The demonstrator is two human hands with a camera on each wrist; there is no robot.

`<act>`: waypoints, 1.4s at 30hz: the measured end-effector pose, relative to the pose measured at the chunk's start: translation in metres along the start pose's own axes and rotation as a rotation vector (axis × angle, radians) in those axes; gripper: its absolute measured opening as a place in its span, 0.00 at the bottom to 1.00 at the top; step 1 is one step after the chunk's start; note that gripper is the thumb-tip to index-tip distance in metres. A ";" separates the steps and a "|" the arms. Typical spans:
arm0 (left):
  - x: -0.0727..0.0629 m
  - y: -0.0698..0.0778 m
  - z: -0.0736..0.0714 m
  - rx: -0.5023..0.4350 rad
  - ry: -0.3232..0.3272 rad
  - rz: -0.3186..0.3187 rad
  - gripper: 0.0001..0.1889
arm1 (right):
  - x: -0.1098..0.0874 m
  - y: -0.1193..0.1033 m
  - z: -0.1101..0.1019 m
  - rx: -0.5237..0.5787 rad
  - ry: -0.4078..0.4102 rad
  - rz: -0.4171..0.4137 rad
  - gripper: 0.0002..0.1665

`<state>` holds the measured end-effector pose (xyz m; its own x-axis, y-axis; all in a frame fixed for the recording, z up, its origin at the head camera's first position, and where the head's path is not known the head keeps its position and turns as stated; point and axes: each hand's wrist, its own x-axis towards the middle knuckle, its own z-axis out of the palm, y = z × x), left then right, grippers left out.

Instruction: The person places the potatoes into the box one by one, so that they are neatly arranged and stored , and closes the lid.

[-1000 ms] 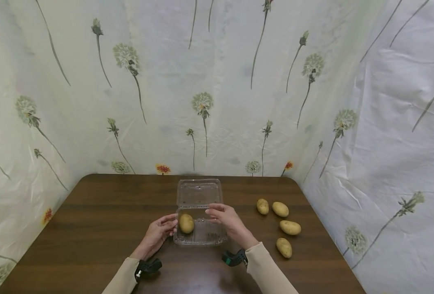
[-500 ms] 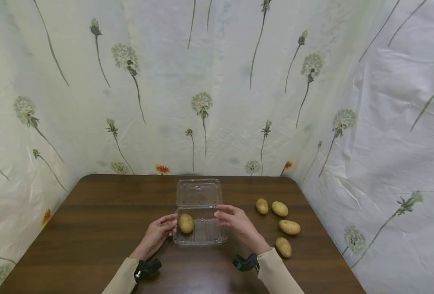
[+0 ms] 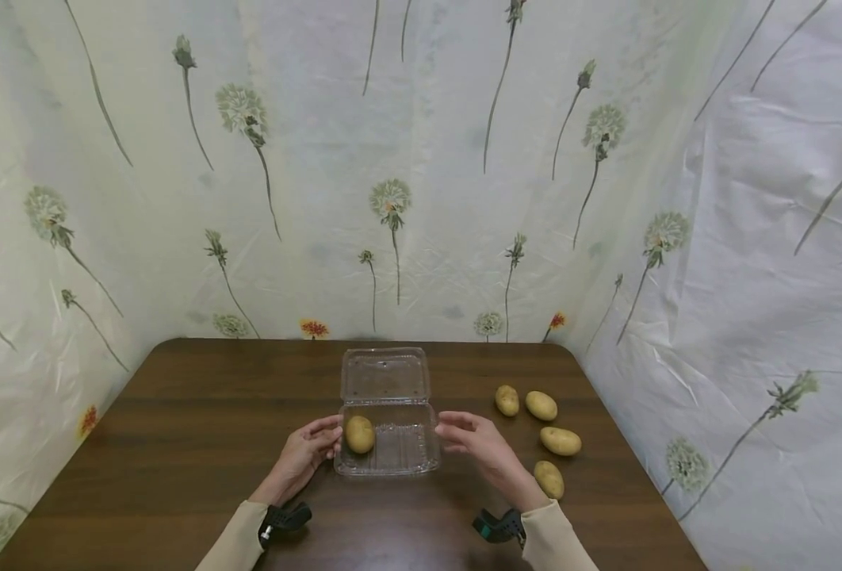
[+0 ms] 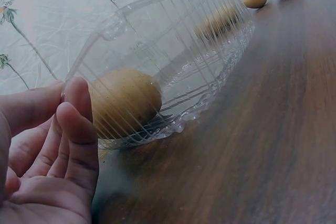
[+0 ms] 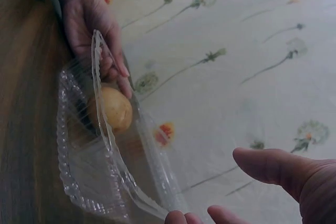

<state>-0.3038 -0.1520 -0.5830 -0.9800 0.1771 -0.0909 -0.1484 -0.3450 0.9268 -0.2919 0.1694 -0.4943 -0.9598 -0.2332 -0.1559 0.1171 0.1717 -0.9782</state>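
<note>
A clear plastic clamshell container sits on the table with its lid laid back behind it. One potato lies at the left end inside. With thumb and fingers my left hand pinches the container's left rim; in the left wrist view, fingertips meet at that edge. My right hand holds nothing, fingertips right at the container's right rim. Its thumb stands apart from the fingers in the right wrist view.
To the right lie several loose potatoes, among them a back-left one, a middle one and a front one by the right wrist. A flower-printed curtain surrounds the brown wooden table.
My right hand has moved right, from over the container's inside to its right rim. The left hand, container and potatoes keep their places.
</note>
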 end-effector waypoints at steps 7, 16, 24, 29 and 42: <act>0.000 -0.002 0.000 0.002 0.001 0.005 0.25 | -0.007 0.009 -0.011 0.000 0.038 0.005 0.29; -0.003 -0.001 0.000 -0.003 -0.002 0.003 0.26 | -0.018 0.016 -0.024 0.022 0.057 0.034 0.31; -0.003 0.000 -0.001 -0.006 -0.012 -0.002 0.26 | -0.028 0.019 -0.039 0.059 0.112 0.034 0.30; -0.002 0.000 -0.001 -0.007 -0.009 0.001 0.25 | -0.033 0.016 -0.048 0.067 0.137 0.047 0.30; -0.001 0.000 0.000 -0.009 0.014 0.002 0.24 | -0.044 0.022 -0.078 0.129 0.188 0.077 0.35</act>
<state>-0.3028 -0.1519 -0.5830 -0.9821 0.1632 -0.0945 -0.1477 -0.3539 0.9236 -0.2670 0.2584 -0.4981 -0.9759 -0.0402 -0.2143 0.2120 0.0556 -0.9757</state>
